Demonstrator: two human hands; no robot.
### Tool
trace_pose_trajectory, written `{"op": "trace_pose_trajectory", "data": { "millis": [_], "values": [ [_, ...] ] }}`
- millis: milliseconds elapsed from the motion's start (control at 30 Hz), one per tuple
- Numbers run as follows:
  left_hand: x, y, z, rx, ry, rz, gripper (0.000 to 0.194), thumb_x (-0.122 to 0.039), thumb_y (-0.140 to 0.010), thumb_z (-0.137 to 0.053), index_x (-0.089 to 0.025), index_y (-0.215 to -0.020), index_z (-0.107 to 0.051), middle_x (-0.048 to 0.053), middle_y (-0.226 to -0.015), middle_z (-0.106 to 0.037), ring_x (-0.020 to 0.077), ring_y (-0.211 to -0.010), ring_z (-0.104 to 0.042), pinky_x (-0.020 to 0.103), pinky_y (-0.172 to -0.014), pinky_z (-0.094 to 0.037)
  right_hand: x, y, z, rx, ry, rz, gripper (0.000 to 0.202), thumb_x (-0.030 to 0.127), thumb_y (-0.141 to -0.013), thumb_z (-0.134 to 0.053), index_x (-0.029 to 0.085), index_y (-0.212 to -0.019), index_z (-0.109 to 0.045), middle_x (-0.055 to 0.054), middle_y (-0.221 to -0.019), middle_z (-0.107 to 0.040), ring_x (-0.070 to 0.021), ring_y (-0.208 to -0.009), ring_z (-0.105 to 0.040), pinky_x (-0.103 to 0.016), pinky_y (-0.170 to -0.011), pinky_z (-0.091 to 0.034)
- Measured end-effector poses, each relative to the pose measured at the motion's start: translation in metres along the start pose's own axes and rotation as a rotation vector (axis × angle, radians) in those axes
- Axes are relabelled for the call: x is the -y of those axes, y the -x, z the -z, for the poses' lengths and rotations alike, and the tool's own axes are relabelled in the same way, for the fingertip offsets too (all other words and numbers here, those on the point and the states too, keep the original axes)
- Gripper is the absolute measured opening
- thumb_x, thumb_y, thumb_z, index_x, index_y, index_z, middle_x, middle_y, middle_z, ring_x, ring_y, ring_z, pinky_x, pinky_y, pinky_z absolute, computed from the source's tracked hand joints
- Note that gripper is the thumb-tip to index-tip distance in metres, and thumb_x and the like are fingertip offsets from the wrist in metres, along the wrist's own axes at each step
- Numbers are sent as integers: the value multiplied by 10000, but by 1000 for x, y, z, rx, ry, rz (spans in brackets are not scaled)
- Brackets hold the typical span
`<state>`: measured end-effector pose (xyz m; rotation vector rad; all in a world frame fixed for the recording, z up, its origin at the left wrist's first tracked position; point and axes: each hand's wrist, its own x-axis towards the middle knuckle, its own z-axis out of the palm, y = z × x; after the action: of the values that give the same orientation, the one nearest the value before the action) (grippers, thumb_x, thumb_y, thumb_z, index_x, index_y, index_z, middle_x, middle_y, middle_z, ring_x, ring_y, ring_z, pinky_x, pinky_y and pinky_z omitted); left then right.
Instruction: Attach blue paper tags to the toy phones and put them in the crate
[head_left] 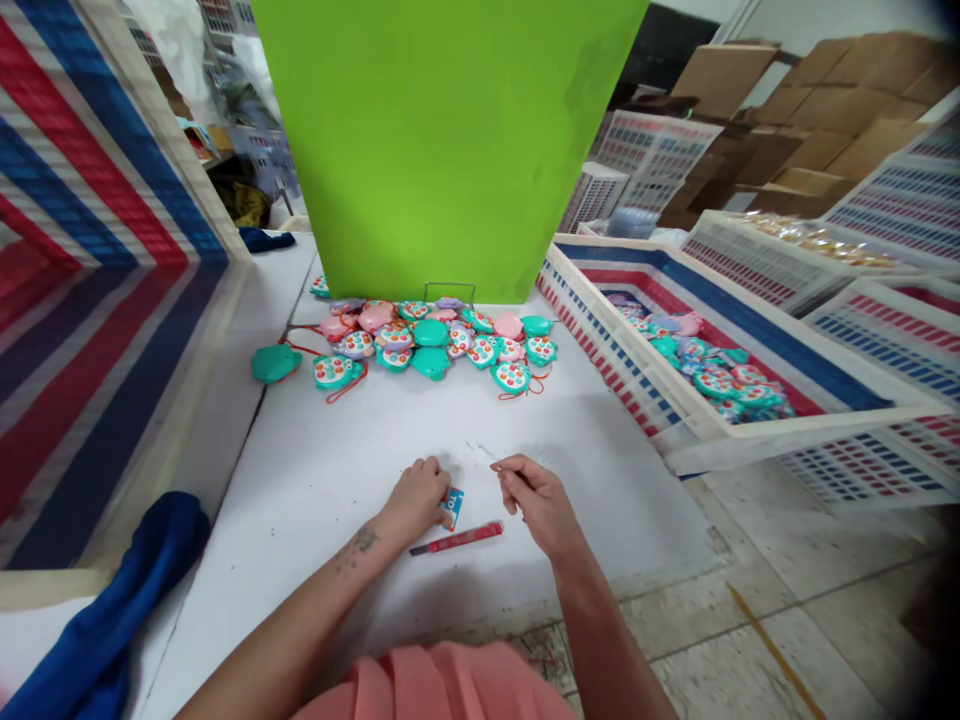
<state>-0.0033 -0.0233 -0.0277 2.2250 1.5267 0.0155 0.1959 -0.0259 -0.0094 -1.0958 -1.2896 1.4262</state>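
On the white table, my left hand (421,495) has its fingers curled over the edge of a small blue printed card (452,508); what lies under the fingers is hidden. My right hand (531,492) is pinched a little to the right, and whatever is between its fingertips is too small to name. A red cutter (457,537) with a dark tip lies just below the card, touched by neither hand. Farther back, teal, pink and purple animal-shaped toys (431,348) with dotted faces and red cords are heaped together.
A green panel (457,150) stands behind the toys, with a wire loop at its base. To the right, a white crate (697,435) holds more toys. A striped lined crate (112,290) and blue cloth (142,590) are at left. Cardboard boxes (840,110) stand behind.
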Motion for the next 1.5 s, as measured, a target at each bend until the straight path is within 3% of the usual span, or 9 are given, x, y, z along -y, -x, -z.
{"op": "trace_pose_trajectory", "data": {
  "millis": [167,333,467,633,767,867,967,1167,1500],
  "values": [
    [-2,5,0,-9,19,68,467,-297,-630,-762,-175,-1039,-572,106,-1011,-571,279,-945,-522,350,-774,-422,-3,-1,-8,-10,81,-39,217,380,-798,-605,191,-895,-645,19,-624,-512,-66,-456,-319,-203,-399,-237],
    [-6,7,4,-22,43,111,500,-289,-587,-790,-177,-1025,-577,120,-1080,-536,299,-1026,-481,366,-827,-400,-3,1,-17,8,198,-17,267,420,-808,-586,172,-880,-656,44,-539,-438,-81,-467,-329,-215,-434,-261],
    [-6,6,7,-44,96,153,559,-277,-499,-833,-137,-974,-575,153,-1075,-543,329,-1023,-488,373,-800,-401,-7,5,-19,19,234,7,244,398,-816,-572,176,-874,-659,31,-570,-479,-93,-496,-373,-220,-462,-296],
    [4,14,2,-59,244,151,499,-268,-542,-791,-174,-970,-552,44,-839,-622,230,-795,-581,287,-673,-409,-10,7,-20,39,333,74,200,336,-809,-580,172,-857,-683,-28,-734,-611,-133,-641,-503,-242,-574,-390],
    [20,24,-6,-208,624,149,351,-277,-693,-655,-195,-1016,-543,-19,-748,-610,151,-683,-568,241,-626,-420,-6,7,-26,52,380,97,182,313,-792,-592,169,-844,-690,-29,-718,-629,-140,-637,-521,-247,-580,-404],
    [27,33,-5,-316,1135,192,284,-358,-680,-657,-150,-866,-606,-8,-679,-595,134,-605,-537,250,-580,-455,0,6,-38,35,423,135,161,300,-783,-592,172,-805,-687,-10,-658,-606,-121,-571,-489,-230,-526,-381],
    [26,44,3,-372,1377,242,340,-394,-640,-702,-135,-848,-631,7,-704,-622,128,-611,-540,254,-572,-491,6,3,-54,7,461,184,132,273,-776,-586,174,-750,-670,4,-634,-585,-103,-524,-456,-221,-495,-363],
    [19,63,15,-402,1560,242,338,-343,-618,-751,-135,-868,-659,9,-725,-658,117,-636,-571,244,-611,-518,12,-3,-81,-4,579,330,113,219,-780,-574,188,-695,-642,6,-665,-570,-104,-550,-464,-224,-518,-366],
    [16,69,20,-389,1642,207,399,-334,-644,-749,-139,-964,-614,13,-766,-660,117,-648,-578,267,-645,-520,19,-1,-94,11,704,428,116,155,-786,-556,189,-695,-621,3,-678,-553,-116,-608,-499,-224,-553,-365]
  ]
}}
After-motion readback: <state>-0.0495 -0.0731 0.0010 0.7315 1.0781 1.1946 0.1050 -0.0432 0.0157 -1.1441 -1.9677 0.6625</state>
